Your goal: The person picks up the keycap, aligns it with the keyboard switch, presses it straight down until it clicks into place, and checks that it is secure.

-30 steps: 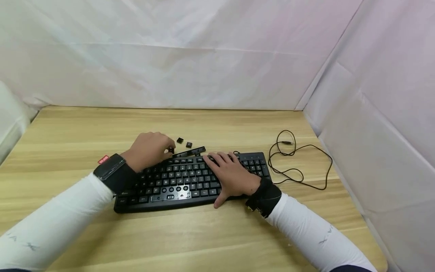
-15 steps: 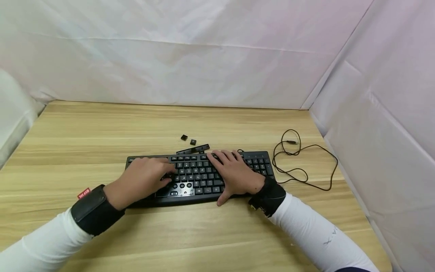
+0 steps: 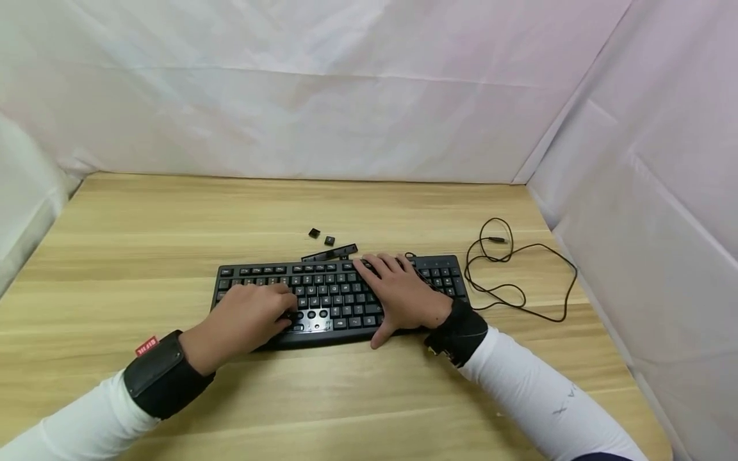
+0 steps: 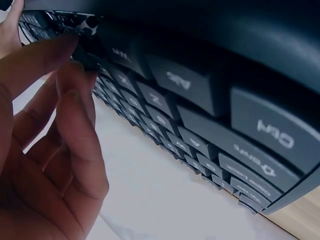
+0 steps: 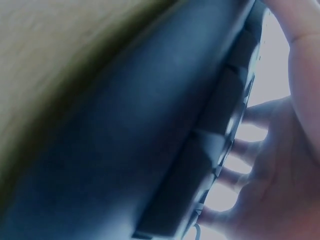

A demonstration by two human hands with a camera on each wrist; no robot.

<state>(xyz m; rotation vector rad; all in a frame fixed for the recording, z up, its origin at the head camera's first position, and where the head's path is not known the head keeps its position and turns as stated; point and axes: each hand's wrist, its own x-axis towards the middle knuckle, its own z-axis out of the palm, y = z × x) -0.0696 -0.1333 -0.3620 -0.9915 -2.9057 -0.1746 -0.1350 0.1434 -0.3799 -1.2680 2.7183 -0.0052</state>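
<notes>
A black keyboard [image 3: 352, 296] lies on the table, with a bare patch of round key posts [image 3: 312, 315] at its front where caps are off. My left hand [image 3: 245, 320] is over that patch, its thumb and index finger pinching a small dark keycap [image 4: 86, 57], partly hidden by the fingertips. In the left wrist view, the fingertips are close to the keys along the front row. My right hand [image 3: 400, 298] rests spread across the keyboard's right part, fingers straight toward the back edge and thumb at the front edge.
Behind the keyboard lie a loose space bar [image 3: 330, 253] and two loose keycaps, one farther back [image 3: 314, 233] and one nearer [image 3: 329, 241]. A thin black cable [image 3: 539, 244] loops at the right. White cloth [image 3: 300, 121] hangs behind the table.
My left hand has come from the loose keys behind the keyboard forward to the bare patch, carrying a keycap. The right hand stays in place on the keyboard. The head view has shifted slightly.
</notes>
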